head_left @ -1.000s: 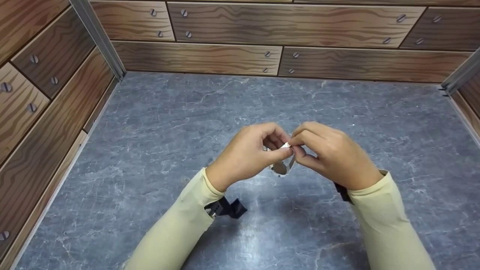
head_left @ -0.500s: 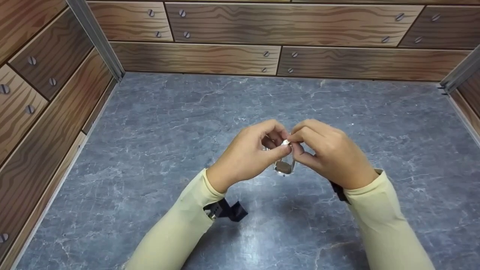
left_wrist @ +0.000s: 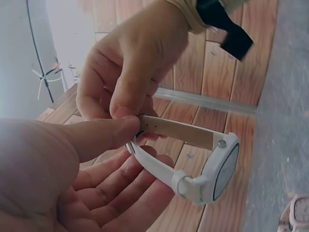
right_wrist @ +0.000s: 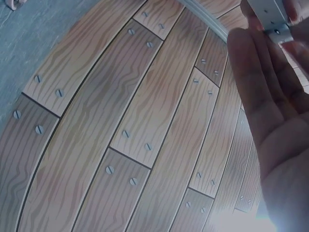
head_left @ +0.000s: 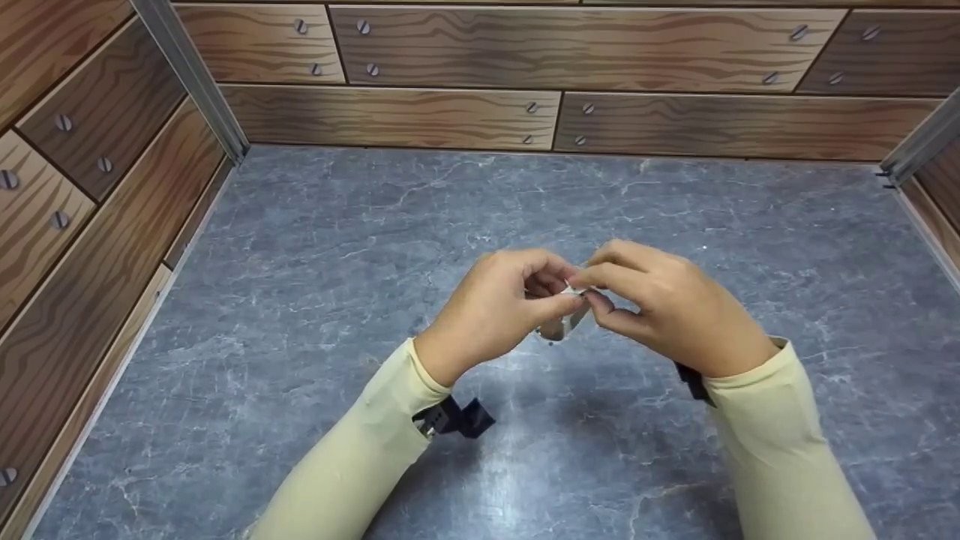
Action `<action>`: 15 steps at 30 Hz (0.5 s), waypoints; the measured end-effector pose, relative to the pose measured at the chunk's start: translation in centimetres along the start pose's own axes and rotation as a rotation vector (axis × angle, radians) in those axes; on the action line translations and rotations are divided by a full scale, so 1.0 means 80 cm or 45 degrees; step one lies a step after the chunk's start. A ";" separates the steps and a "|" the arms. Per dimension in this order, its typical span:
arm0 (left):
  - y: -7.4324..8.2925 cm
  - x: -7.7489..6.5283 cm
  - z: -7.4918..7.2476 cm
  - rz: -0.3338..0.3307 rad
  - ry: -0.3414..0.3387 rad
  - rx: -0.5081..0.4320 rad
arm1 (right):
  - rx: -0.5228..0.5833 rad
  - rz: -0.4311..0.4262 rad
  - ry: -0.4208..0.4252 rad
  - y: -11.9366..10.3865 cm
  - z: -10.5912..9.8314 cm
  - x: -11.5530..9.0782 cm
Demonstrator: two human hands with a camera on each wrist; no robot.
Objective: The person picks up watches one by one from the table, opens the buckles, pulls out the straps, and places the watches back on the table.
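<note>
A white wristwatch hangs in a loop between the hands, its two strap ends brought together at the fingertips. In the head view its lower part shows beneath the left thumb. My left hand pinches the strap ends between thumb and fingers. From the other side my right hand pinches the strap at the same spot, close to the buckle. The buckle itself is mostly covered by fingers. Only a piece of the white strap appears at the top of the right wrist view.
The grey marbled tabletop lies below the hands. Wood-patterned walls with metal corner strips enclose it at the back and sides. A pinkish watch shape sits in the left wrist view's corner; whether it is a reflection I cannot tell.
The watch loop has swung slightly up and to the left in the last half second. My right hand has shifted a little to the right; both hands keep their pinch.
</note>
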State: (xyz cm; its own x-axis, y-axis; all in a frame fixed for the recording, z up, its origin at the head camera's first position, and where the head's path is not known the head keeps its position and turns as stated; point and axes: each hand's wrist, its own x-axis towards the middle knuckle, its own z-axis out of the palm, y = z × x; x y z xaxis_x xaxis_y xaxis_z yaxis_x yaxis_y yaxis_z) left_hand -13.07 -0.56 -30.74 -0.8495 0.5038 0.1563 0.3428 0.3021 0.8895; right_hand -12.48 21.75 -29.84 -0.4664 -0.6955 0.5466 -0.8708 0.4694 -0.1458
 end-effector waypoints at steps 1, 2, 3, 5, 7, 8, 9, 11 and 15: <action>0.000 0.000 0.001 0.013 -0.006 0.013 | -0.013 -0.008 -0.010 0.000 0.000 0.000; -0.001 0.000 0.001 0.028 -0.011 0.025 | -0.023 -0.022 -0.009 0.000 0.000 0.000; -0.002 0.000 0.002 0.047 -0.013 0.044 | -0.029 -0.035 -0.008 0.000 0.001 0.000; -0.003 0.000 0.002 0.079 -0.012 0.077 | -0.034 -0.061 0.003 0.000 0.002 0.001; -0.003 0.000 0.003 0.097 -0.010 0.096 | -0.027 -0.072 0.010 0.000 0.003 0.002; -0.003 -0.001 0.003 0.101 -0.013 0.091 | -0.021 -0.074 0.014 0.000 0.004 0.002; -0.003 0.000 0.003 0.104 -0.014 0.093 | -0.016 -0.068 0.013 0.000 0.004 0.002; -0.003 -0.001 0.003 0.094 -0.016 0.083 | 0.007 -0.053 0.014 0.000 0.005 0.001; -0.002 -0.002 0.002 0.085 -0.005 0.107 | 0.038 -0.026 0.012 0.000 0.007 0.000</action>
State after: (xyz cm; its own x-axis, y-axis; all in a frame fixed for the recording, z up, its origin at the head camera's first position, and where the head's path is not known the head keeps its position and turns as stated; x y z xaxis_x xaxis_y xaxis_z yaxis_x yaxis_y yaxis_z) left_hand -12.94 -0.52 -30.98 -0.8221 0.5282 0.2124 0.4315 0.3347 0.8378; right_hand -12.56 21.49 -30.31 -0.4473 -0.6997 0.5571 -0.8844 0.4389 -0.1588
